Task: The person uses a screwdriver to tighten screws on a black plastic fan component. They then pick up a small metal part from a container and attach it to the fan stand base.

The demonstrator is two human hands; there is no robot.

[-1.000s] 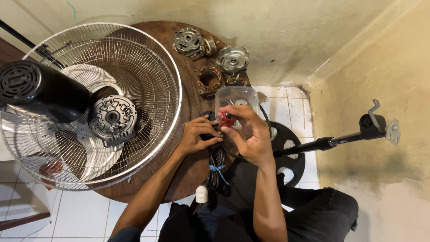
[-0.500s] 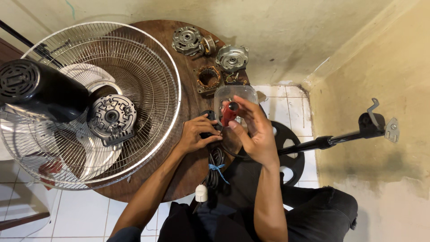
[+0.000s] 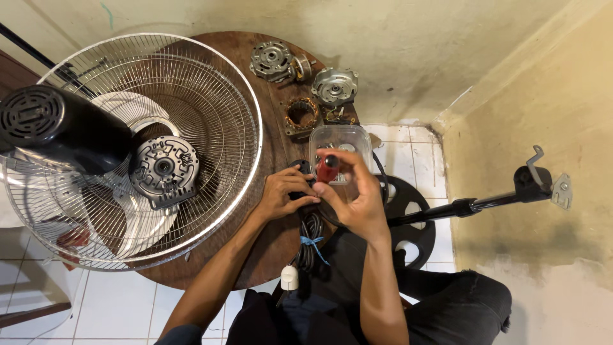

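My right hand [image 3: 357,201] grips a screwdriver with a red handle [image 3: 328,168], held upright over a small black part [image 3: 300,182] at the table's right edge. My left hand [image 3: 284,191] holds that black part steady on the round brown wooden table [image 3: 274,137]. A clear plastic container [image 3: 341,140] sits just behind both hands. A bundled black cable with a blue tie [image 3: 311,246] and a white plug [image 3: 290,278] hangs down below the hands.
A large wire fan guard [image 3: 211,115] with a motor housing plate [image 3: 163,169] fills the table's left. A black fan motor cover [image 3: 51,131] lies over it. Metal motor parts [image 3: 271,61], [image 3: 334,85] and a copper-wound stator [image 3: 300,116] lie at the back. A black stand pole [image 3: 472,204] and base [image 3: 408,217] are on the right.
My right hand has shifted slightly and the red screwdriver handle now stands more upright between the fingers. My left hand stays on the black part.
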